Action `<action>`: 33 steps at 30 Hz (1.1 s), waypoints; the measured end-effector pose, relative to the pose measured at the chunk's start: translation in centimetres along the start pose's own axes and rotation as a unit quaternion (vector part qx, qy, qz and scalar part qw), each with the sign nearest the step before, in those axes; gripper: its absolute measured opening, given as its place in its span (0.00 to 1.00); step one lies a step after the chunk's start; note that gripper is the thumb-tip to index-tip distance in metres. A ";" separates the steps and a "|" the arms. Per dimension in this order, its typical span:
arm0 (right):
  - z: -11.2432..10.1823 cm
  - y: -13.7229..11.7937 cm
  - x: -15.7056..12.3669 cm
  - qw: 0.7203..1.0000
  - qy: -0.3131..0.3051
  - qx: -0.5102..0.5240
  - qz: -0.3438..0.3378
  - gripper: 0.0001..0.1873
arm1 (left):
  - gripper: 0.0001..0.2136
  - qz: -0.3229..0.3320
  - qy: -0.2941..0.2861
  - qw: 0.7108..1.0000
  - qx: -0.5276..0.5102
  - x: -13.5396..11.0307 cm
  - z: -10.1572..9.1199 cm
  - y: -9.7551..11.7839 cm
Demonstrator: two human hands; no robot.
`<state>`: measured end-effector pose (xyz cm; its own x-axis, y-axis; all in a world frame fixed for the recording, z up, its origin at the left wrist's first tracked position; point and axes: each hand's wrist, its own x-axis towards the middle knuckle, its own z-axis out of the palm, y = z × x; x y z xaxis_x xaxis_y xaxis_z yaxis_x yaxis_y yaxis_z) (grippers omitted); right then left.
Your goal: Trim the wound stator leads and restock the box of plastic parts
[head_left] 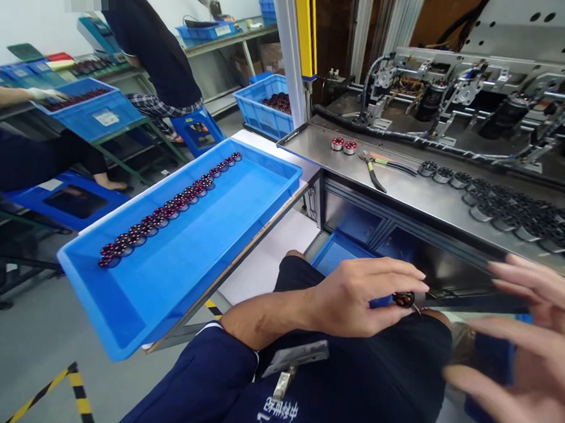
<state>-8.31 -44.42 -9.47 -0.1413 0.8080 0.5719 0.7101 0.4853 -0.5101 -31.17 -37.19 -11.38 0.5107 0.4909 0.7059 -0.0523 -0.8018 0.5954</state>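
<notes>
Between the thumb and fingers of my left hand (359, 296) is a small wound motor stator (403, 300), dark with copper-coloured windings and a thin wire end sticking out. That hand hovers above my lap. To its right, my right hand (544, 342) is raised with fingers spread, slightly blurred, and holds nothing I can see. It is nearest to the rows of dark ring-shaped motor parts (526, 212) on the metal bench (406, 191). Green-handled pliers (373, 171) lie on the same bench, beside two red-and-silver motor parts (343, 145).
On my left, a blue tray (244, 207) carries a line of red-and-black motor parts (167, 209). Winding machinery (448, 99) stands behind the bench. A blue crate (261, 110) sits beyond the yellow post (306, 31). Co-workers sit at the far left near another blue crate (90, 118).
</notes>
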 end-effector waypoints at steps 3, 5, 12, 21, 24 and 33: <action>1.1 -2.0 1.3 0.991 -0.056 -0.048 -0.114 0.05 | 0.10 -0.025 -0.007 1.000 -0.012 -0.1 0.0 0.1; 1.6 -2.3 1.6 0.991 -0.064 -0.045 -0.107 0.04 | 0.10 -0.058 -0.011 0.997 -0.047 -0.1 -0.2 0.2; 0.5 1.5 2.8 0.994 -0.101 0.041 0.001 0.06 | 0.15 -0.171 0.021 0.968 -0.181 -1.0 -1.7 -0.4; 9.2 10.5 17.9 0.987 -0.076 -0.128 0.065 0.36 | 0.23 -0.344 0.156 0.881 -0.285 -2.6 -2.0 -1.5; 13.5 11.6 20.0 0.969 -0.152 -0.182 0.073 0.41 | 0.26 -0.376 0.179 0.853 -0.314 -3.1 -3.0 -1.6; 13.8 11.3 21.1 0.947 -0.221 -0.208 0.106 0.28 | 0.18 -0.349 0.264 0.833 -0.339 -3.6 -3.8 -2.1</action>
<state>-12.78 -17.25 -12.00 -0.1741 0.9782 0.1133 0.9522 0.1966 -0.2338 -36.15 -35.96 -13.67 0.1797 0.9818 0.0612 -0.4654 0.0300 0.8846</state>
